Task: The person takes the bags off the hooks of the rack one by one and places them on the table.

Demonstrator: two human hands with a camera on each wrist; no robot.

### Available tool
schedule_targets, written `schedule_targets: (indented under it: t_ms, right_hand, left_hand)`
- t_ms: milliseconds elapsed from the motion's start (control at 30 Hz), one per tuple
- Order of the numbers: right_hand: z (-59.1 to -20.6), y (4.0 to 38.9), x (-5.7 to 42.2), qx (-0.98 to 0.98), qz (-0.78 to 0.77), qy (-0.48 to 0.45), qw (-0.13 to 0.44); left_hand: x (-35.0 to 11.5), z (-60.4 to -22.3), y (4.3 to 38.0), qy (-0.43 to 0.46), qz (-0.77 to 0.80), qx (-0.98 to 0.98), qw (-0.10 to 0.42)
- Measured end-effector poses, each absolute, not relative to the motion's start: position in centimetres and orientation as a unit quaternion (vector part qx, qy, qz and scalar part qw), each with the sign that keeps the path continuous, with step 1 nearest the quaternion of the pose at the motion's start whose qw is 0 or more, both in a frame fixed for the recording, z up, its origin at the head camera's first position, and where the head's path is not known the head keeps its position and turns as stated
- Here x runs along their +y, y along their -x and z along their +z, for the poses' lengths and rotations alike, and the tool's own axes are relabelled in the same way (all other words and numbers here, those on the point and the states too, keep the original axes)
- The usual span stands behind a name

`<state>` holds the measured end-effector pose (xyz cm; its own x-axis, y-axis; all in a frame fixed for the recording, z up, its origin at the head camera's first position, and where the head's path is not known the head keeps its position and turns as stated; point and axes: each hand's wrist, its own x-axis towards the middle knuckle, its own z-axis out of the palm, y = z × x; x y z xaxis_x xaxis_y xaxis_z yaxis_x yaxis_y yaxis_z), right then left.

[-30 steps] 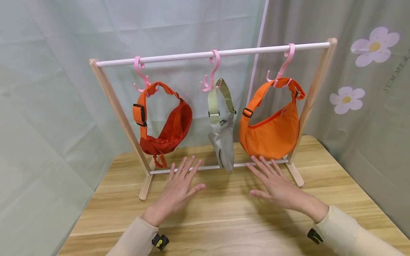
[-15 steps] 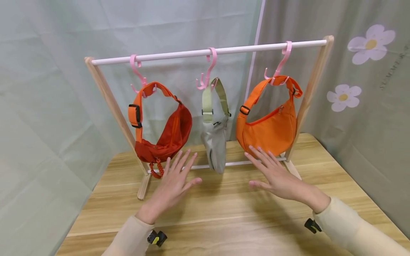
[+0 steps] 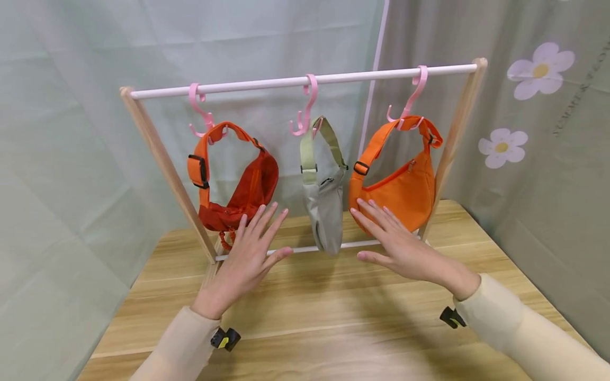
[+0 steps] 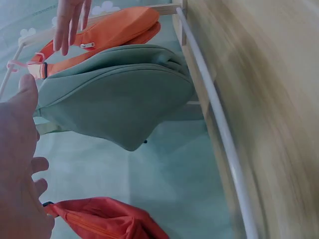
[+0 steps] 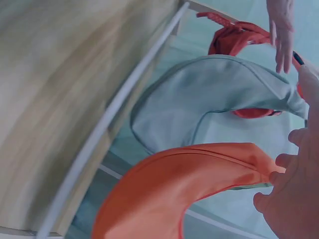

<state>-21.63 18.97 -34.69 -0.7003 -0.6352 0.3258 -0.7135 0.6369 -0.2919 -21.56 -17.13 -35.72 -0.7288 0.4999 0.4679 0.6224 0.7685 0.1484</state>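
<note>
Three shoulder bags hang from pink hooks on a small rack. On the left is a dark red bag (image 3: pixel 259 182) with an orange strap and a corded zip pull. The grey bag (image 3: pixel 326 211) with a light green strap hangs in the middle, seen edge-on in the head view. To the right hangs an orange bag (image 3: pixel 405 196). My left hand (image 3: pixel 250 251) is held out with fingers spread, its fingertips overlapping the red bag's lower edge in the head view. My right hand (image 3: pixel 397 241) is likewise spread, fingers in front of the orange bag's lower left. Neither hand holds anything.
The rack has wooden side posts (image 3: pixel 164 161), a white top rail (image 3: pixel 252 84) and a white lower rail (image 3: pixel 305 249). It stands on a wood-grain table (image 3: pixel 329 328). Pale curtains (image 3: pixel 86 121) close in behind and beside it, the right one printed with flowers.
Both hands have moved up and forward toward the bags, fingers still spread. The head view has shifted slightly. The bags still hang on their hooks; the grey one has turned a little.
</note>
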Motion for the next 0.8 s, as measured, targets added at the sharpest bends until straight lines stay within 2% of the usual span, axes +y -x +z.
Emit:
schedule_targets:
  t_ms: [267, 567, 800]
  right_hand:
    - [-32.7, 22.1, 18.5, -0.893, 0.213, -0.383, 0.105]
    - [-30.8, 22.3, 17.7, -0.884, 0.217, -0.396, 0.124]
    - [-29.8, 22.2, 17.1, -0.880, 0.243, -0.395, 0.106]
  left_hand:
    - [-17.3, -34.5, 21.6, 0.311, -0.161, -0.913, 0.211]
    - [-17.6, -32.3, 21.7, 0.332, -0.187, -0.888, 0.256]
    - [-18.3, -30.9, 21.9, 0.345, -0.206, -0.874, 0.274]
